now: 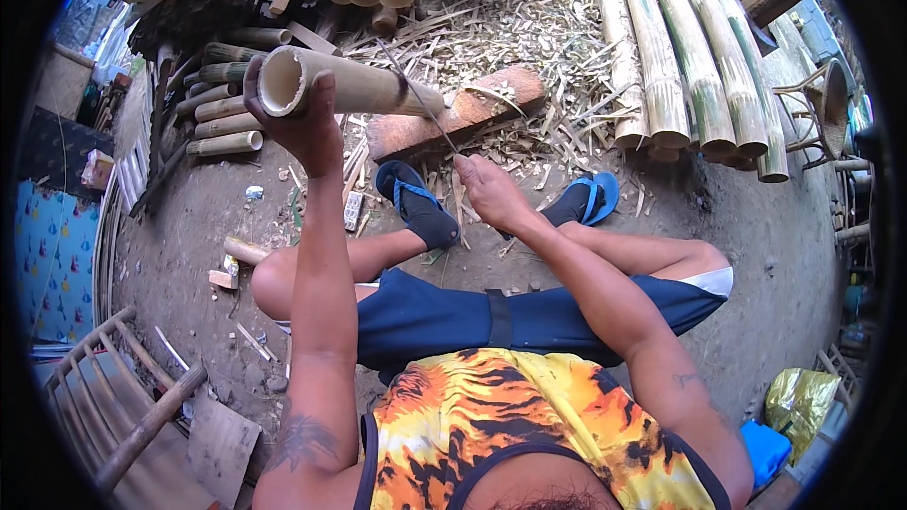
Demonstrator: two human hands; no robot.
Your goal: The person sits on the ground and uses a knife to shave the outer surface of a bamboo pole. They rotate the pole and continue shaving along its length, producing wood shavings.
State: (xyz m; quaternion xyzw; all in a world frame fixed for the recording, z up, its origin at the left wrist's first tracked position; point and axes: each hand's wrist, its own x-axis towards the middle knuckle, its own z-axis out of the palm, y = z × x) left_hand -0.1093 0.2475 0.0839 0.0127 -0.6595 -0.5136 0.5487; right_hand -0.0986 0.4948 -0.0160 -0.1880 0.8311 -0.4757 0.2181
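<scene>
My left hand (316, 127) is wrapped from below around the near-left end of a pale bamboo tube (373, 85), whose hollow mouth faces left and toward me. The tube slants slightly down to the right, its far end at a reddish-brown wood block (510, 94) on the ground. In my right hand (491, 191) is a long thin knife (413, 85), its dark blade seen nearly edge-on and crossing the tube near the far end. The fist hides the handle. Whether the blade touches the tube, I cannot tell.
Pale shavings (510, 19) cover the ground beyond the block. Long bamboo poles (652, 57) lie at the right, cut bamboo pieces (227, 125) at the left. My feet in blue flip-flops (416, 198) flank the work area. A slatted wooden frame (151, 425) stands lower left.
</scene>
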